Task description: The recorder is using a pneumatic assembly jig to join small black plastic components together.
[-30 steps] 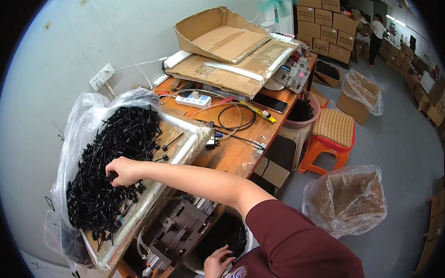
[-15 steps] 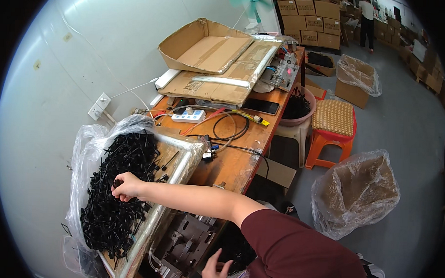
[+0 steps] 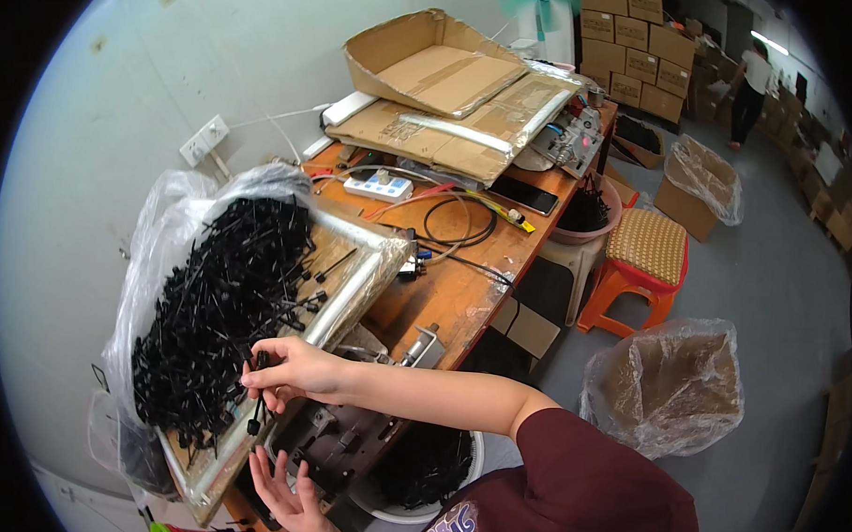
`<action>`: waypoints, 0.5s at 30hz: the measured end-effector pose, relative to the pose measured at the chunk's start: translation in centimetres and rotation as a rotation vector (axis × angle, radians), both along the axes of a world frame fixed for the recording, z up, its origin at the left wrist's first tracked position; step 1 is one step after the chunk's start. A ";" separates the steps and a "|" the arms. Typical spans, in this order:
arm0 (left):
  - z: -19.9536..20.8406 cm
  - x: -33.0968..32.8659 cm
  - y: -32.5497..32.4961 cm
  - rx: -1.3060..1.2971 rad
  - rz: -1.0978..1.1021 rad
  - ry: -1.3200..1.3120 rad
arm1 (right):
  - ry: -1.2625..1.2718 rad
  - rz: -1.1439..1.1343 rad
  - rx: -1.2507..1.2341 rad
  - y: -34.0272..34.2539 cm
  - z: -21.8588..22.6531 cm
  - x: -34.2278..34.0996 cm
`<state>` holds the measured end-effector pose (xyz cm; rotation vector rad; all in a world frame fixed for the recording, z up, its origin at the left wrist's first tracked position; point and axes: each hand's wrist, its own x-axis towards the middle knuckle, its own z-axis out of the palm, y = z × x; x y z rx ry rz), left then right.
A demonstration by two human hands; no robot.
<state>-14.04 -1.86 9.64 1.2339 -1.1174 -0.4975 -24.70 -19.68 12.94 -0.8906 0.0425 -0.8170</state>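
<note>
- A clear plastic sheet [image 3: 149,256] is bunching along the wall side of the tray, curling round the outer edge of the heap
- A dense heap of black parts [image 3: 203,333], each showing a thin stem and a thicker end, is lying on the tray, with a few loose ones straying toward its right side
- The shallow tray [image 3: 352,296] is resting at a slant, its rim shining with silvery tape
- The left hand [image 3: 296,505] is hovering palm up, its fingers spreading apart, just below the held parts and near the tray's lower edge
- The right hand [image 3: 305,370] is pinching a few black parts [image 3: 253,426] over the tray's near edge, thumb and fingers clamping on them while the stems are hanging downward; their exact number is staying hidden by the fingers
- A dark metal fixture [image 3: 345,441] is sitting beneath the right forearm, beside the tray
- A white power strip [image 3: 379,186] is lying among cables on the wooden table [image 3: 457,309]
- A white basin [image 3: 478,455] is standing below the table edge, holding more black parts
- A dark phone [image 3: 524,195] is lying near the cardboard sheets [image 3: 440,140]
- An orange stool [image 3: 647,250] is standing beyond, near a plastic-lined box [image 3: 666,392]
</note>
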 end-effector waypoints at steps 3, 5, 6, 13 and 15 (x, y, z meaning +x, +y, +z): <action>-0.6 -0.8 -1.0 -0.107 -0.013 -0.045 | 0.098 -0.189 -0.157 -0.3 -0.4 -0.2; -0.9 -0.6 -1.3 -0.138 -0.004 -0.048 | 0.313 -0.548 -0.562 -1.2 1.2 0.2; -0.8 -0.4 -1.1 -0.099 -0.019 -0.065 | 0.334 -0.726 -0.761 -1.7 2.0 0.3; -1.0 -0.1 0.1 -0.103 -0.021 -0.336 | 0.994 -0.714 -1.629 -6.3 0.4 4.3; -1.8 0.0 0.1 -0.107 -0.032 -0.358 | 1.110 -0.604 -1.679 -6.1 0.0 4.3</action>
